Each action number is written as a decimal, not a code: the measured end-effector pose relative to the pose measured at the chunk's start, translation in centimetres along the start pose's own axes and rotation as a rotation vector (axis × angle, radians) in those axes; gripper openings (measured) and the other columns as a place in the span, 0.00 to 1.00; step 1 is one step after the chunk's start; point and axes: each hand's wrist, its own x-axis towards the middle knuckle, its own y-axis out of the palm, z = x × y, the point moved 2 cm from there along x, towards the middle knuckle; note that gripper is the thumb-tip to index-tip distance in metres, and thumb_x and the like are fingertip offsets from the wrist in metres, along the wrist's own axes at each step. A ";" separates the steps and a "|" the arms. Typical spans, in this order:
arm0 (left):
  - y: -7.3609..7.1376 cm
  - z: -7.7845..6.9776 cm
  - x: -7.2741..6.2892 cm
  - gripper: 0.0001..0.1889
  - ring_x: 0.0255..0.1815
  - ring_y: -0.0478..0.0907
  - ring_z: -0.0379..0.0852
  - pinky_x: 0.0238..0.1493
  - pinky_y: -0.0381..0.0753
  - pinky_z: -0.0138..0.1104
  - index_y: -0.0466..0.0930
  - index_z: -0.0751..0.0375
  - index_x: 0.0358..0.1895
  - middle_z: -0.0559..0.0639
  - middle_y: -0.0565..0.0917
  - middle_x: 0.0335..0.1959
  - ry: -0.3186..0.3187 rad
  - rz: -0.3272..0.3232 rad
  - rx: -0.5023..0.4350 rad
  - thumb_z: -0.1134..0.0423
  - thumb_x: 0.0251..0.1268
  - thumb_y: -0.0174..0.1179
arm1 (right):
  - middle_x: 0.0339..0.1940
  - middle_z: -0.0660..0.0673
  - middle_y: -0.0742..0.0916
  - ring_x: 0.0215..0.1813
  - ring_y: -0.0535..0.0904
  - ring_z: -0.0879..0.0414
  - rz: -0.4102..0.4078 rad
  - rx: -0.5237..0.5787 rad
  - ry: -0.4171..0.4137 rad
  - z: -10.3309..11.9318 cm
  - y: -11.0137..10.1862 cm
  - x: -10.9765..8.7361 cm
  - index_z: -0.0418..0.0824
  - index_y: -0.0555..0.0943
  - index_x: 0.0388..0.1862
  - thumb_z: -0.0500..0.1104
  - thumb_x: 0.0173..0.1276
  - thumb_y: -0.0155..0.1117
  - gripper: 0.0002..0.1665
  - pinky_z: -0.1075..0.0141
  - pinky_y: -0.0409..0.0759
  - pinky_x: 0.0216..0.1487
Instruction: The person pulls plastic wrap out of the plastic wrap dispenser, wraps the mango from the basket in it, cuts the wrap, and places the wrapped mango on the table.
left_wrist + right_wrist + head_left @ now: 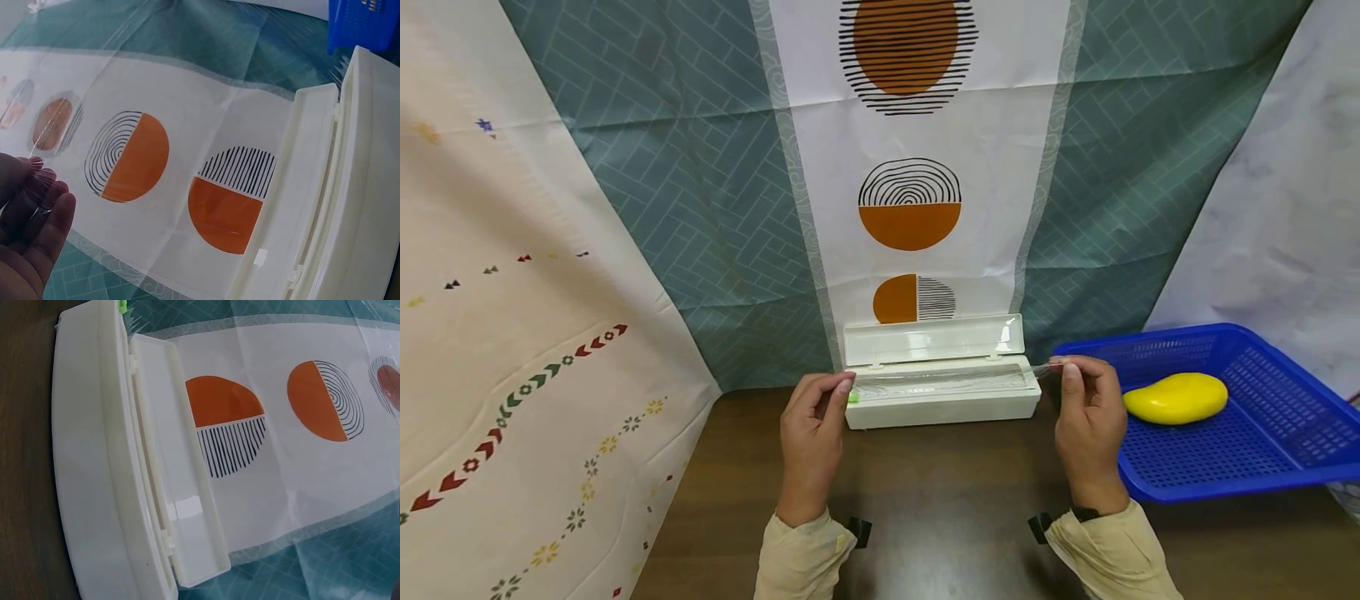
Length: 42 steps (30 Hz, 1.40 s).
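A white cling film dispenser [943, 410] stands on the table with its hinged lid [934, 340] raised. A clear sheet of cling film [940, 380] stretches across its front, between the two hands. My left hand [811, 442] pinches one end of the film between thumb and fingers, near the green slider [853, 398] at the dispenser's left end. My right hand [1090, 433] pinches the other end, just beyond the dispenser's right end. In the left wrist view, film bunches at the fingers of the left hand [37, 231]. The right hand is almost wholly out of the right wrist view.
A blue plastic basket [1232, 477] stands right of the dispenser, close to the right hand. In it lies a yellow mango-shaped fruit [1180, 398]. Patterned cloth [700, 208] hangs behind the brown table [940, 508], and a pale printed cloth [550, 333] hangs at left.
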 end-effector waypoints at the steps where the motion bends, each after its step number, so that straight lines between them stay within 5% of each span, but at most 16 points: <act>1: 0.0 -0.1 0.0 0.08 0.38 0.76 0.39 0.39 0.76 0.23 0.89 0.65 0.48 0.56 0.85 0.42 0.000 0.002 0.000 0.73 0.73 0.62 | 0.45 0.48 0.86 0.50 0.83 0.55 0.000 0.003 -0.003 0.1 0.0 0.0 0.13 0.74 0.46 0.22 0.76 0.52 0.08 0.68 0.79 0.57; 19: -0.3 -1.7 -0.2 0.08 0.39 0.78 0.40 0.39 0.77 0.23 0.89 0.66 0.47 0.56 0.84 0.43 0.013 -0.016 -0.003 0.74 0.72 0.62 | 0.47 0.47 0.86 0.51 0.82 0.55 0.018 -0.014 -0.009 1.4 -0.3 0.3 0.13 0.73 0.48 0.22 0.76 0.51 0.08 0.68 0.77 0.56; 34: -2.1 -2.9 -0.7 0.07 0.44 0.81 0.43 0.47 0.79 0.26 0.89 0.57 0.47 0.44 0.85 0.43 -0.002 0.120 0.119 0.68 0.74 0.64 | 0.46 0.44 0.86 0.53 0.83 0.55 0.124 0.003 -0.046 2.4 -2.0 -0.6 0.12 0.73 0.46 0.22 0.76 0.52 0.08 0.69 0.78 0.59; 42: -2.8 -3.1 -1.1 0.06 0.44 0.81 0.42 0.46 0.78 0.27 0.89 0.57 0.47 0.45 0.85 0.43 -0.069 0.182 0.150 0.66 0.74 0.64 | 0.46 0.41 0.86 0.53 0.83 0.54 0.154 0.022 -0.074 2.9 -2.6 -1.1 0.11 0.73 0.45 0.21 0.75 0.52 0.08 0.69 0.78 0.60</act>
